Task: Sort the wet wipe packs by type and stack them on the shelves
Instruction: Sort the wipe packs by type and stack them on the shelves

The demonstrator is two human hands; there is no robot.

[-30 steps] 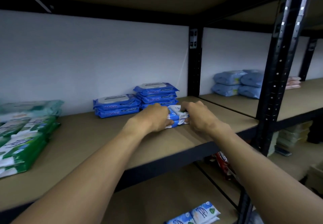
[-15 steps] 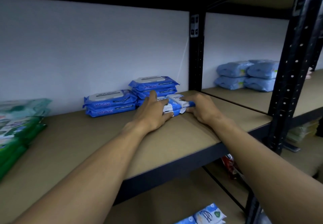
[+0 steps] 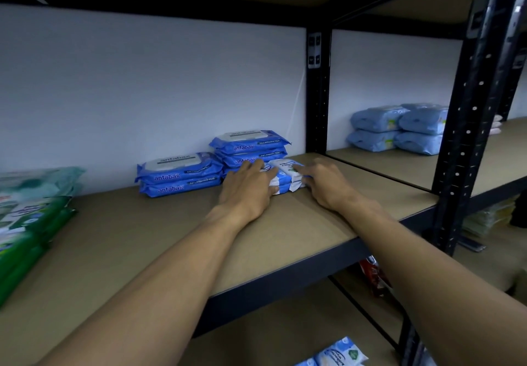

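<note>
A small stack of white-and-blue wipe packs (image 3: 285, 176) lies on the brown shelf board (image 3: 142, 237), right against the taller of two stacks of dark blue antabax packs (image 3: 248, 144). The lower antabax stack (image 3: 178, 174) sits to its left by the wall. My left hand (image 3: 248, 188) lies over the small stack's left side with its fingers stretched out. On the stack's right side my right hand (image 3: 325, 186) touches it, one finger on top. The hands hide much of the small stack.
Green wipe packs (image 3: 25, 223) are piled at the shelf's left end. Light blue packs (image 3: 399, 129) are stacked in the bay to the right, beyond a black upright post (image 3: 467, 137). On the lower shelf lie more white-and-blue packs (image 3: 339, 354) and a red packet (image 3: 373, 277).
Both hands have slid the small stack backwards across the shelf until it meets the antabax stack. My left fingers have stretched out over it.
</note>
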